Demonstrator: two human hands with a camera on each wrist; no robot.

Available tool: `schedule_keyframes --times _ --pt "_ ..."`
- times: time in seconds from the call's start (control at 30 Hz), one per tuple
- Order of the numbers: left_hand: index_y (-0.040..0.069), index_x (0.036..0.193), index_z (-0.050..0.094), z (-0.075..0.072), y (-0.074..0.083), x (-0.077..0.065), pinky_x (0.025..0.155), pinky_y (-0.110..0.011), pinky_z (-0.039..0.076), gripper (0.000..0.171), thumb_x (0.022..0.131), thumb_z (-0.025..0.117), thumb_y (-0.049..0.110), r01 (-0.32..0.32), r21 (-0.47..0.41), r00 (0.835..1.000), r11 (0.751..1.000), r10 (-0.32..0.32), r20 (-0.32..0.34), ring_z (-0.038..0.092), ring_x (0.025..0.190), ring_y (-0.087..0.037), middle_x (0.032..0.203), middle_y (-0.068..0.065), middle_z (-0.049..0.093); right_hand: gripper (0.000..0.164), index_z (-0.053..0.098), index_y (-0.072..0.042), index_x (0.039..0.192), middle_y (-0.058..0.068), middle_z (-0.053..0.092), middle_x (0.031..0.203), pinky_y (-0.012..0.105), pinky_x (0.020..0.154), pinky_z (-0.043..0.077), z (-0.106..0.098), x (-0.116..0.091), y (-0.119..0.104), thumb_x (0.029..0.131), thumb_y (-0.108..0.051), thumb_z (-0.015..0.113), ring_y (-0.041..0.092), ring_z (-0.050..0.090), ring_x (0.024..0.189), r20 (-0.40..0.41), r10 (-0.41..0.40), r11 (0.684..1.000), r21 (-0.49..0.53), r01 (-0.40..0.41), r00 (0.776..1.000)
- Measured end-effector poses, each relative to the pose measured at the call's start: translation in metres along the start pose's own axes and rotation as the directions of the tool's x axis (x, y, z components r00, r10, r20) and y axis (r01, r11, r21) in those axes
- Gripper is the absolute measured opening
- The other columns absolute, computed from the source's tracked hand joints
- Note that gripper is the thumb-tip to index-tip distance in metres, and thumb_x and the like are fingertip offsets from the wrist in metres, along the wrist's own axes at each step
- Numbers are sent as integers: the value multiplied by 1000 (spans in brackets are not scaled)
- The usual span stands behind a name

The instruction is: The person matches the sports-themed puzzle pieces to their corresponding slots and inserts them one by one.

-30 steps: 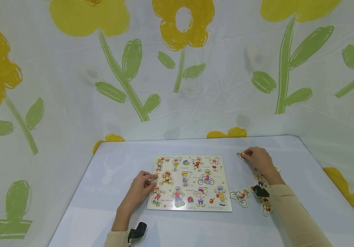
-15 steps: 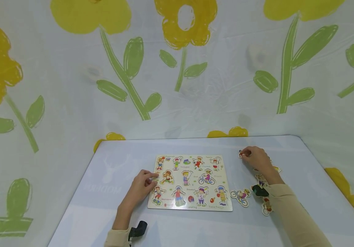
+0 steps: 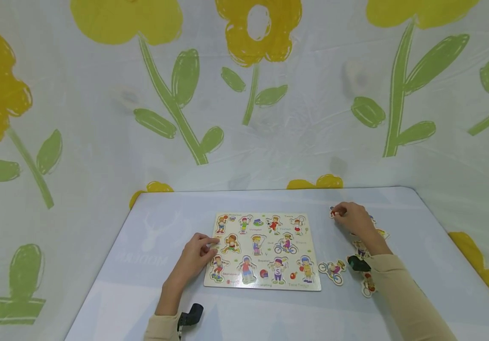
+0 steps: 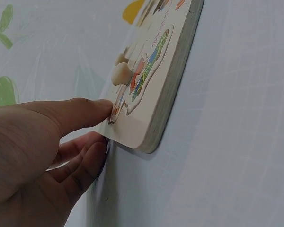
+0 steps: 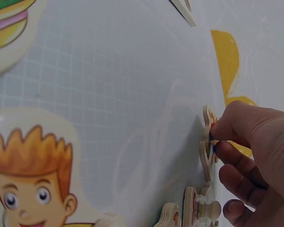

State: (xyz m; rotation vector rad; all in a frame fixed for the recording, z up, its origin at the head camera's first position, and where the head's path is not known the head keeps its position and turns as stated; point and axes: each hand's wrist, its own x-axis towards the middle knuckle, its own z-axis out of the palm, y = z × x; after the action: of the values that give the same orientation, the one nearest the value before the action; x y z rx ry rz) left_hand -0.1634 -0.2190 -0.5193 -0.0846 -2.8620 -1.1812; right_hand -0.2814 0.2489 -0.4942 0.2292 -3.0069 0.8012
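My left hand (image 3: 195, 253) rests at the left edge of a wooden puzzle board (image 3: 270, 281). In the left wrist view its thumb (image 4: 85, 111) lies on the board's face near a knobbed piece, with the other fingers beside the edge. Pictures of children playing sports cover the board. Right of it, toward the back of the table, my right hand (image 3: 355, 220) pinches a small puzzle piece (image 3: 333, 212) between thumb and finger. The right wrist view shows that piece (image 5: 206, 163) edge-on, partly hidden by the fingertips; I cannot tell if it touches the table.
A cyclist puzzle piece (image 3: 333, 272) lies just right of the board. Several more pieces lie under and beside the right forearm, including one with a wheel (image 3: 368, 285). Behind the white table (image 3: 244, 315) hangs a flower-printed curtain (image 3: 312, 142).
The right hand has shifted very slightly, and the piece in its fingers has turned a little. The left hand stays at the board's edge. The head view has drifted slightly.
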Motion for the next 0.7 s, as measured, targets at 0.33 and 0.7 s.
schedule_keyframes --times 0.33,0.7 --pt "10 116 72 -1 2 0 66 -18 44 30 87 74 13 -3 0 1000 1000 3 3 49 78 -10 107 -7 57 19 71 -4 108 16 68 99 43 74 50 1 -1 -1 91 -12 65 28 60 87 7 3 1000 1 -3 1000" --pt "9 116 72 -1 0 -1 63 -18 43 29 87 73 11 -42 18 999 999 42 -7 49 77 -10 106 -7 57 22 71 -5 109 14 68 99 38 70 48 0 -7 -10 91 -15 65 25 60 84 20 15 1000 -8 -15 1000"
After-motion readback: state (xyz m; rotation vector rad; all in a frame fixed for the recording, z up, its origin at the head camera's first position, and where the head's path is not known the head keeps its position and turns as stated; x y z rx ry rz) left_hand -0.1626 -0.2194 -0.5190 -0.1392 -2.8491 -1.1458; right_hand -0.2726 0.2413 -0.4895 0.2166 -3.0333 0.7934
